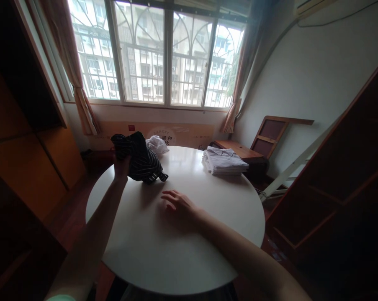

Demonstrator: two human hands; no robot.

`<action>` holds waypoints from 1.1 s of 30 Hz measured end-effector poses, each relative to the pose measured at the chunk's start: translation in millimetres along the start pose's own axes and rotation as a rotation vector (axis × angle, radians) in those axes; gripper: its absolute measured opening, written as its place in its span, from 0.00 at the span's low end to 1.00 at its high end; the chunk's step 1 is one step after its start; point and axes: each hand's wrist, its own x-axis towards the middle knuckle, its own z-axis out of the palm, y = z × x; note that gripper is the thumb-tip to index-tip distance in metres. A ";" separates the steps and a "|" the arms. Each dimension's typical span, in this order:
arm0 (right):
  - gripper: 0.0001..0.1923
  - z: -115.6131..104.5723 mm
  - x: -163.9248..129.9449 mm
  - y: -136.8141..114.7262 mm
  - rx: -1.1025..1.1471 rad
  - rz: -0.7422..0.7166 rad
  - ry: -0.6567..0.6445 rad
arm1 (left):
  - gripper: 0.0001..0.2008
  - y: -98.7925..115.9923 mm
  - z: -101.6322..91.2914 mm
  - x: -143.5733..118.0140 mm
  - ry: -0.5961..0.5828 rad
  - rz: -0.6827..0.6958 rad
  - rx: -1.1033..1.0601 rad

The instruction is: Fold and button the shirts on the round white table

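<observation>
My left hand (121, 165) grips a dark striped garment (141, 159) and holds it bunched just above the far left part of the round white table (176, 246). My right hand (178, 204) lies flat on the tabletop near the middle, fingers spread, holding nothing. A crumpled white garment (157, 144) lies behind the striped one at the table's far edge. A stack of folded white shirts (224, 161) sits at the far right of the table.
A wide barred window (163, 54) with curtains fills the far wall. Wooden cabinets (25, 138) stand on the left, and a wooden frame (342, 196) on the right. A low wooden desk (235, 148) and a leaning board (272, 133) stand behind the table.
</observation>
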 end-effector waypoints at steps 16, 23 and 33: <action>0.12 0.2 3.8 -7.4 -0.007 0.035 0.034 | 0.35 -50.3 -27.9 -38.0 -0.751 0.241 1.145; 0.09 -0.7 4.1 -5.9 0.003 0.030 0.042 | 0.36 -61.0 2.8 -46.0 -0.556 0.248 1.262; 0.07 1.4 3.8 -3.7 0.014 0.044 0.036 | 0.38 -69.4 18.4 -35.9 -0.600 0.225 1.233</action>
